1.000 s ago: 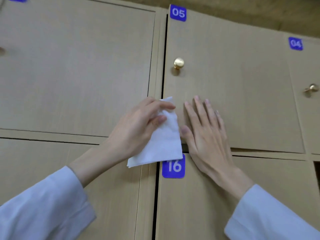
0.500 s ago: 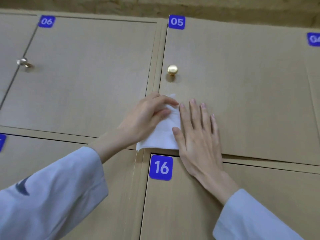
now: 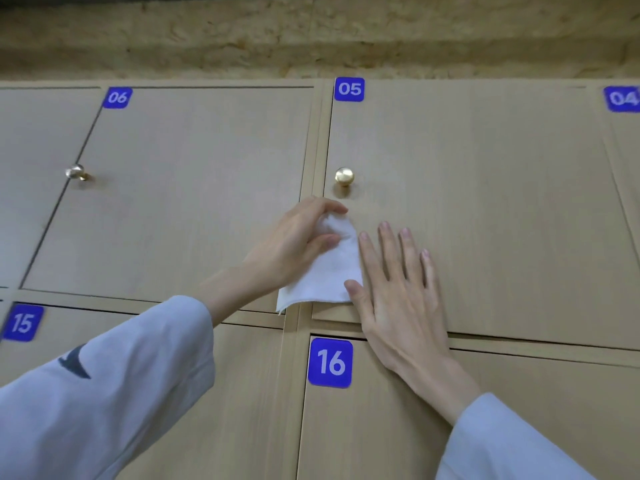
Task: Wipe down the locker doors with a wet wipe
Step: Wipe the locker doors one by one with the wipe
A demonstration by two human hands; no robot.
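1. Nearest to the camera are two pale sleeves (image 3: 104, 393), one at each lower corner. Both arms reach up and forward to the knob (image 3: 344, 176) of door 05 (image 3: 485, 202), which I take as the landmark.

2. Label 16 (image 3: 330, 362) is well below the knob, on the lower door. The right wrist crosses the gap just to the right of this label.

3. The right hand (image 3: 398, 292) lies flat on door 05, below the knob and a little to the right. Its fingers are straight and spread, and they hold nothing. The thumb touches the lower right edge of the wipe (image 3: 329, 271). I think this hand keeps the door pressed shut, so that it does not give way under the rubbing.

4. The wipe is below the knob, over the left edge of door 05. Its lower corner hangs over the frame strip between doors 05 and 06 (image 3: 190, 202).

5. The left hand (image 3: 294, 244) is just below the knob and to the left. Its fingers and thumb are curled and pinch the bunched top of the wipe. Probably the top is gathered so that the rest can be dragged over the wood.

6. Farther out, left of the knob, door 06 has its own knob (image 3: 75, 172). Label 05 (image 3: 349, 89) is above the landmark.

7. A rough wall (image 3: 311, 36) runs above the lockers.
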